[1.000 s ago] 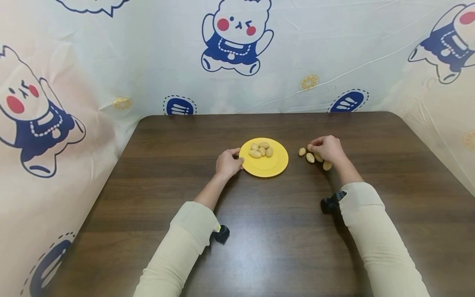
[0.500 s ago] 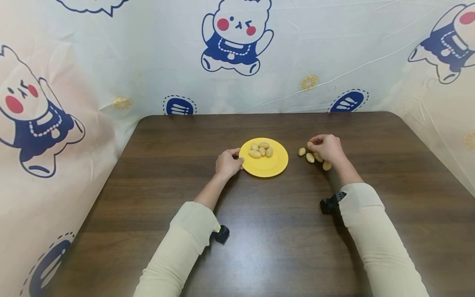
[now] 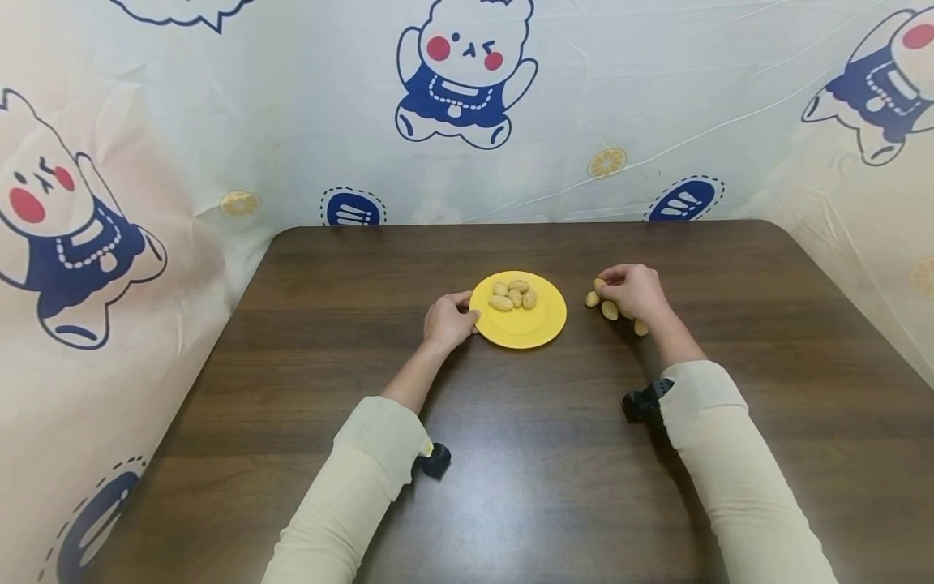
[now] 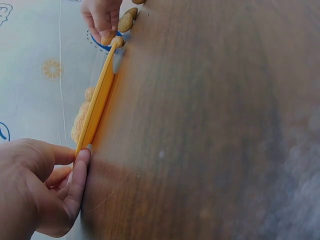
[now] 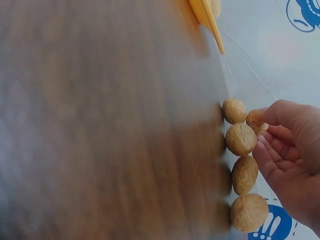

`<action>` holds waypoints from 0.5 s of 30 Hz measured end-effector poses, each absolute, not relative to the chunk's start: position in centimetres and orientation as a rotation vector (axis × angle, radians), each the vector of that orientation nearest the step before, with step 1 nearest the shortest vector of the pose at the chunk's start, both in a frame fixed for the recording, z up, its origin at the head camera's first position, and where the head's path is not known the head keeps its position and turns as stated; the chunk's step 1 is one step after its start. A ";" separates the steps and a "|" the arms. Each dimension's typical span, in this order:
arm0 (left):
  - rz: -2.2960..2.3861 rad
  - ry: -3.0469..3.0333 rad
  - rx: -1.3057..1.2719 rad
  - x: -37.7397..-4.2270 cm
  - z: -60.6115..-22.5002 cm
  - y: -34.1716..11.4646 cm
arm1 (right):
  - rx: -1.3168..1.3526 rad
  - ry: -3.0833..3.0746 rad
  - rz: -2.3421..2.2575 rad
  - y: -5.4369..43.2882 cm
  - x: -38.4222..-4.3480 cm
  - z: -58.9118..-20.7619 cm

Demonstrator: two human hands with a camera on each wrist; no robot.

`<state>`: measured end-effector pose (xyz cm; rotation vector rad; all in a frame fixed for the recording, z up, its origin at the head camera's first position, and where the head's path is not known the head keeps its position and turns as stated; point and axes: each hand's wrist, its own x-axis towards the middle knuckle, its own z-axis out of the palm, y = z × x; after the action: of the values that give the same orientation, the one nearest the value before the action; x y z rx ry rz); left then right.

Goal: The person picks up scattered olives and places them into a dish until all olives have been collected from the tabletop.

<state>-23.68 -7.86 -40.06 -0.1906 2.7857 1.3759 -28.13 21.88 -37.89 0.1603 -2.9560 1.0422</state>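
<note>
My left hand (image 3: 448, 322) pinches the left rim of a round yellow plate (image 3: 520, 331), thumb on one face and fingers on the other in the left wrist view. Several tan, wrinkled, oval nuts (image 3: 516, 298) sit together toward the plate's far left part. To the right of the plate, my right hand (image 3: 636, 292) holds one such nut (image 5: 257, 121) between thumb and fingertips, just over the others. Several more nuts (image 5: 244, 175) lie on the table below that hand, partly covered by it in the head view.
The dark brown wooden table (image 3: 525, 487) has rounded far corners. Behind and beside it hangs a pale cloth (image 3: 306, 97) printed with cartoon figures and orange slices. A black wrist camera (image 3: 436, 461) sits below the left sleeve, another black camera (image 3: 642, 403) at the right sleeve.
My right hand has shifted slightly left toward the plate, with the pinched nut now showing at its fingertips. The left hand and the plate stay where they were.
</note>
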 end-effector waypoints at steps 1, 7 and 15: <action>1.374 2.784 -0.192 -23.7 -40.1 -7.9 | 0.161 -2.955 1.051 21.7 -28.1 -37.8; 1.369 2.791 -0.191 -23.6 -40.0 -7.9 | 0.206 -2.940 1.068 21.0 -27.9 -37.6; 1.385 2.785 -0.187 -23.6 -40.0 -7.9 | 0.235 -2.950 1.091 20.1 -27.8 -37.5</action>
<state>-23.64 -7.86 -39.96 -0.1869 2.7851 1.3848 -27.80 20.12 -37.54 0.2349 -2.9497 1.0914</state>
